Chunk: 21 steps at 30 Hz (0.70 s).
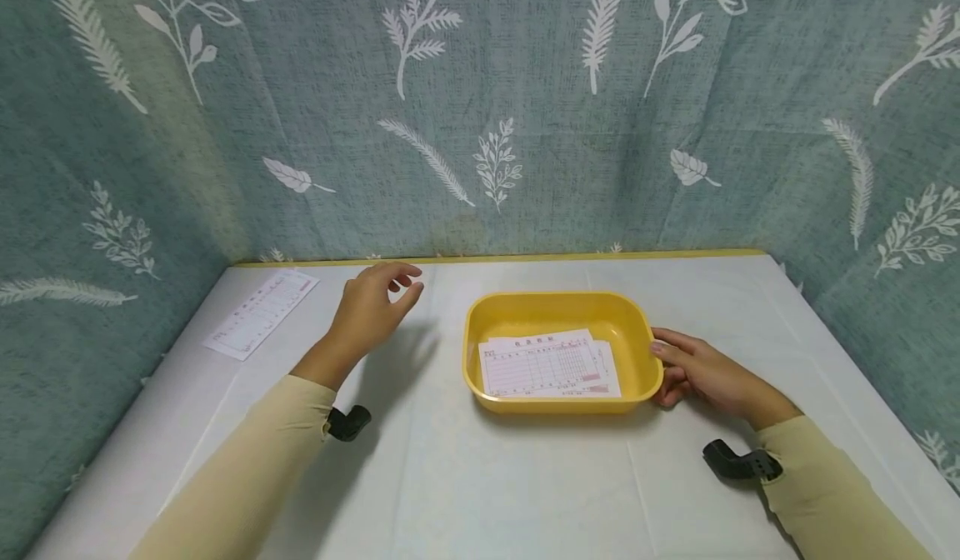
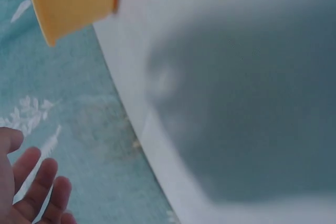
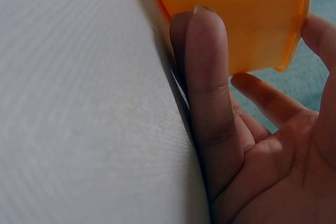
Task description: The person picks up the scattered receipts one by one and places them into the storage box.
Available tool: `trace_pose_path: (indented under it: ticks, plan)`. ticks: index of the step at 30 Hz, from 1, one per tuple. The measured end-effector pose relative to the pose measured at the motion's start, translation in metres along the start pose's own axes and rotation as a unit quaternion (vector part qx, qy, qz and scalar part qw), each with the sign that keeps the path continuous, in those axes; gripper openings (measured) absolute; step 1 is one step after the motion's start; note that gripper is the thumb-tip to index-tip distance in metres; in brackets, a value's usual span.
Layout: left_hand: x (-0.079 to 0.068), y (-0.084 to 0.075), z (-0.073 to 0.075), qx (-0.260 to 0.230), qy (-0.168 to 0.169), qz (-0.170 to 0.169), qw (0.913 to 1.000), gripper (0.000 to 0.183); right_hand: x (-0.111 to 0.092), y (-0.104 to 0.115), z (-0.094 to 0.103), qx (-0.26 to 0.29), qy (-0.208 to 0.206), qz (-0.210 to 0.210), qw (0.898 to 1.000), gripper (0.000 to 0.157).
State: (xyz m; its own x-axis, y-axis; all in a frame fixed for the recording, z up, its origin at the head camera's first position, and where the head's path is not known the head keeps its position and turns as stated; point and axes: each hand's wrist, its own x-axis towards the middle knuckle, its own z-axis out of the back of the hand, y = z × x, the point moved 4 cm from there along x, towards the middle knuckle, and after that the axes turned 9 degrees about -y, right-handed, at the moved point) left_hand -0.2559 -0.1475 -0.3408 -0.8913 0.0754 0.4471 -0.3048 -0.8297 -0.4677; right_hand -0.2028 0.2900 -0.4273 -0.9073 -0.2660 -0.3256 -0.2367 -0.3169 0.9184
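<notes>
In the head view a yellow rectangular plastic basin (image 1: 555,406) with rounded corners stands on the white tabletop. Several white printed slips (image 1: 536,367) lie overlapping inside it. My right hand (image 1: 701,368) is at the basin's right end, thumb tip at the rim and other fingers against the outer wall. The right wrist view shows extended fingers (image 3: 207,72) touching that wall. Left of the basin, my left hand (image 1: 371,306) hovers over the table, holding nothing, thumb and forefinger apart. Its loosely bent fingers (image 2: 42,182) also show in the left wrist view.
Another printed slip (image 1: 261,313) lies by itself at the table's far left corner. Green-blue cloth (image 1: 465,168) with white leaf prints hangs behind the table and along both sides. A yellow strip (image 1: 697,254) runs along the back edge. Each wrist carries a black device (image 1: 348,422).
</notes>
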Motion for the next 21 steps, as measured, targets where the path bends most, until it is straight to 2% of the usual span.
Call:
trace_pose_path:
  ticks: [11,17,21]
  plan:
    - [-0.005,0.035,0.025,0.029,-0.003,0.029,0.9992,0.028,0.001,0.0,0.0,-0.004,-0.004,0.0,1.0,0.073]
    - [-0.01,0.056,0.036,0.035,0.018,0.067,0.997,0.034,0.001,-0.003,0.001,-0.005,-0.007,-0.005,1.0,0.072]
    - [-0.013,0.066,0.045,0.039,0.021,0.078,0.996,0.035,0.002,-0.001,0.0,-0.003,-0.003,-0.003,1.0,0.073]
